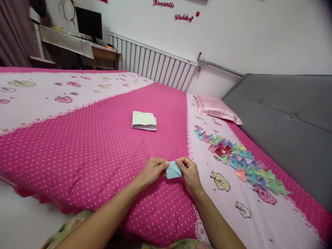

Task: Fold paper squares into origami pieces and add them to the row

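A small light-blue piece of folded paper (173, 171) is held up over the near part of the bed, with crease lines and a diagonal fold showing on its face. My left hand (155, 170) pinches its left edge between thumb and fingers. On the opposite side, my right hand (190, 172) grips the upper right edge, thumb in front. Fingers behind the paper are partly hidden. Beyond the hands, a stack of square paper sheets (144, 119) with a pale green top sheet lies on the pink dotted cover.
Several small folded paper boats (234, 155) in many colours stand in rows on the right of the bed (98, 145). Behind them are a pink pillow (216, 108) and a grey padded headboard (285, 107). A radiator (153, 60) and a desk with a monitor (89, 22) line the far wall.
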Available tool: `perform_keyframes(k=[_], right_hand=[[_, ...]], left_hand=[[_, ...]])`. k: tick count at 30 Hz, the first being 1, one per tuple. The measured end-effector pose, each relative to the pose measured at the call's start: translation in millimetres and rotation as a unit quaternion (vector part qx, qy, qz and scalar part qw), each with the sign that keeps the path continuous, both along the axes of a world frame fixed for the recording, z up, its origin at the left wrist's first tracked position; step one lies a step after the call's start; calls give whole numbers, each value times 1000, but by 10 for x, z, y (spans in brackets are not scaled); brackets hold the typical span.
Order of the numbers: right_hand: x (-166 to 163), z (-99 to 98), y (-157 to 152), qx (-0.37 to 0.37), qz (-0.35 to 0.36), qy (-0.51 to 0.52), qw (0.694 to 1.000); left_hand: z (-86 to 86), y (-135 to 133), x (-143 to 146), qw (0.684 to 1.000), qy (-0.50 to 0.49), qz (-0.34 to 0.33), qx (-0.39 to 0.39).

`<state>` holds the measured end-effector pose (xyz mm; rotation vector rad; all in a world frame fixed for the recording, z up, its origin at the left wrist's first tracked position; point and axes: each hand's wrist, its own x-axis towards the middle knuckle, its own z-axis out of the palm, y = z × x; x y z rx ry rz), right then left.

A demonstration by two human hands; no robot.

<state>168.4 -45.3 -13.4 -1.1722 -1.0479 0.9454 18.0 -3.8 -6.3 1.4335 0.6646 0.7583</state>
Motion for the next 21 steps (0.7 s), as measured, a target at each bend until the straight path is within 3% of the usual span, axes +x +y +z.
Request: perform_keyframes(k=[6,13,21], right_hand=[[-6,-23,10,-41,11,11,999],[-13,-18,28,-51,8,96,994],[-56,3,4,-63,64,99,991]], left_hand=[[-24,16,15,999,-23,40,-7],[94,-64,51,994,-46,47,-86],[72,-47,43,984,-65,146,-74]])
